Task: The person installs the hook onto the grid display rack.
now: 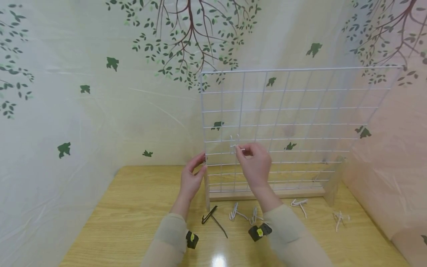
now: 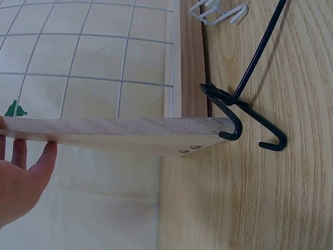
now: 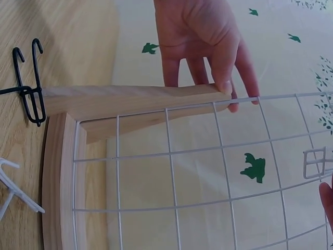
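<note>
A white wire grid stands upright in a wooden frame. My left hand holds the top of the frame's left wooden post; in the left wrist view the fingers of that hand lie against the post. With its thumb and fingers my right hand pinches a white hook, whose back part lies at the grid's wires in the right wrist view. Only the edge of the right hand shows there, while the left hand is seen gripping the post.
On the wooden table before the frame lie a black hook by the left post and several white hooks, one near the middle, another right of my right forearm. A curtain with leaves hangs behind.
</note>
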`<state>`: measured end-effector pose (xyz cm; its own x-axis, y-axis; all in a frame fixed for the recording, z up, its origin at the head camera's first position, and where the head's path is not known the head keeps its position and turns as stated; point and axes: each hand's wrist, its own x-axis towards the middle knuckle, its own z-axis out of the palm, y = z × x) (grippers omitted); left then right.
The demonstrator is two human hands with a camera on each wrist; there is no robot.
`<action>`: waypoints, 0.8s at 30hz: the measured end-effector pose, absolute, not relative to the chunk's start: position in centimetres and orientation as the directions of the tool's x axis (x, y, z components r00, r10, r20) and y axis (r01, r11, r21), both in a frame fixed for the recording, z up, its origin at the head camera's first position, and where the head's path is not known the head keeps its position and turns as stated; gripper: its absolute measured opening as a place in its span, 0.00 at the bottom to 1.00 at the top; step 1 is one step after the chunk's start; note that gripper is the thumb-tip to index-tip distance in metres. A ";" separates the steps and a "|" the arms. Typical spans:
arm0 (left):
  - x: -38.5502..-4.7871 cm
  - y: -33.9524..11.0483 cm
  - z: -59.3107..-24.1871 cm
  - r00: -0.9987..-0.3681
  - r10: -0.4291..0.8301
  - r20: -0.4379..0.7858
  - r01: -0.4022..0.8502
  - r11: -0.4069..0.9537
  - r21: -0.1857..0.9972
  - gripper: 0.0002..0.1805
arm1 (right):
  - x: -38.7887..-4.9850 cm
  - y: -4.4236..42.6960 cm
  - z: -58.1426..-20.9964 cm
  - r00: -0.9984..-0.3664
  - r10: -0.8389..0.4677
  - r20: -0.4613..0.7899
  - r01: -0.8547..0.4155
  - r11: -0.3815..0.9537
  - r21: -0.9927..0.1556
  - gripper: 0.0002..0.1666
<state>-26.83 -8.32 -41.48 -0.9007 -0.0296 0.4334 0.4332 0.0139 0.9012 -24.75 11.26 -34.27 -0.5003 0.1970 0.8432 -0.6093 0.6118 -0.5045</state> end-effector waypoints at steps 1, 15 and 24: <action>-26.8 -8.3 -41.5 -0.899 -0.030 0.436 0.436 0.013 0.900 0.24 | -24.8 11.2 -34.3 -0.502 0.195 0.843 -0.605 0.618 -0.503 0.05; -26.7 -8.2 -41.5 -0.902 -0.036 0.431 0.431 0.006 0.902 0.24 | -25.0 10.8 -35.3 -0.480 0.109 0.871 -0.578 0.707 -0.407 0.06; -24.6 -8.1 -39.0 -0.900 -0.015 0.436 0.435 0.016 0.900 0.22 | -25.3 10.7 -35.3 -0.462 0.070 0.884 -0.569 0.741 -0.356 0.06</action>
